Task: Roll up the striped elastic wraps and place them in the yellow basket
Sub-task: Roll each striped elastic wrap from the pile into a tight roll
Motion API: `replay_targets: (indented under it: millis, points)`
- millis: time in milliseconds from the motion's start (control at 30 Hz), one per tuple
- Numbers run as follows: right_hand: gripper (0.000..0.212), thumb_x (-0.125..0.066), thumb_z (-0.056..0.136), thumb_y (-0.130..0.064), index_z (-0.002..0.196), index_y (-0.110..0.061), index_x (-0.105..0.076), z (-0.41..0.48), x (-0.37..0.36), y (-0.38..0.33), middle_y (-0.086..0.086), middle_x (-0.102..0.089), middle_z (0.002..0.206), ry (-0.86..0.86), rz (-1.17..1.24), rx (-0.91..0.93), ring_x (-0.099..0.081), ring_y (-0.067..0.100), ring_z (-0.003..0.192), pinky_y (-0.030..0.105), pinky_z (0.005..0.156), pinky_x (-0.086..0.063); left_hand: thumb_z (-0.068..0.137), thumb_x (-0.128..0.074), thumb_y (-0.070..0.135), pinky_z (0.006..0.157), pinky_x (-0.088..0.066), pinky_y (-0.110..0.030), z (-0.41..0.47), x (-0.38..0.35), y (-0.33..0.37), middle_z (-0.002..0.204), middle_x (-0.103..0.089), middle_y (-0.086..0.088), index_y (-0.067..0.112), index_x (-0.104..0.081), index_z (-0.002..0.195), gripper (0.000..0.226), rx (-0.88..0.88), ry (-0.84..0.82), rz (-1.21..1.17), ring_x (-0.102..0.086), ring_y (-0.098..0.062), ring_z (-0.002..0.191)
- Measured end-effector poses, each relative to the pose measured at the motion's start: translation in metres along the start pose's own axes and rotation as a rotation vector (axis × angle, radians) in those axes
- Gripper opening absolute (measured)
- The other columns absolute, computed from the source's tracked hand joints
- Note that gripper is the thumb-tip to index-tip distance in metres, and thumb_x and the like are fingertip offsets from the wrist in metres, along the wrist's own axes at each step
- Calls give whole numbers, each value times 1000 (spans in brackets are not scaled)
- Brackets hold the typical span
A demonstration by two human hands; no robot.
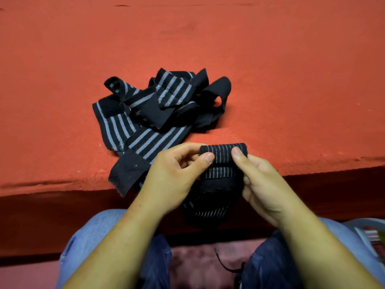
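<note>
We hold the half-rolled striped wrap [224,155] at the red worktop's [270,80] near edge, left hand [175,176] and right hand [264,184] fingers pinching its ends (tail hanging below); a pile of loose wraps [150,109] lies just behind.

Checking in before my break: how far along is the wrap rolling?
Done: no finished roll shows anywhere. In hand: left hand and right hand pinch a partly rolled wrap, its tail hanging below the red surface edge. Left: the tangled pile of wraps, unrolled.
</note>
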State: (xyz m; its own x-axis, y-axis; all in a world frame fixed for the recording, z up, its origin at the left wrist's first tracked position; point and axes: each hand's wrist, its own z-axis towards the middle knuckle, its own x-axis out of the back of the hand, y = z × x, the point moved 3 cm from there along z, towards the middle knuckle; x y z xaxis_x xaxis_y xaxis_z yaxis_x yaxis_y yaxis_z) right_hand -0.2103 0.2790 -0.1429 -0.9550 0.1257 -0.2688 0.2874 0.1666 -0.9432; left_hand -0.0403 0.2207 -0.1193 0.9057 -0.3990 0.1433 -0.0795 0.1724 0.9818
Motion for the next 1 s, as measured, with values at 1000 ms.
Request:
replay_targets:
  millis: [1000]
  points:
    - [37,-59,93,-28,116,-4,-74,-2,-2,-6,18,-78,112,12,88,30,-76,24,103,28,82,-61,90,-78,37,87,-55,-22,0,0,-3,101,-69,10,39,-73,117,28,84,4,0,-68,0,92]
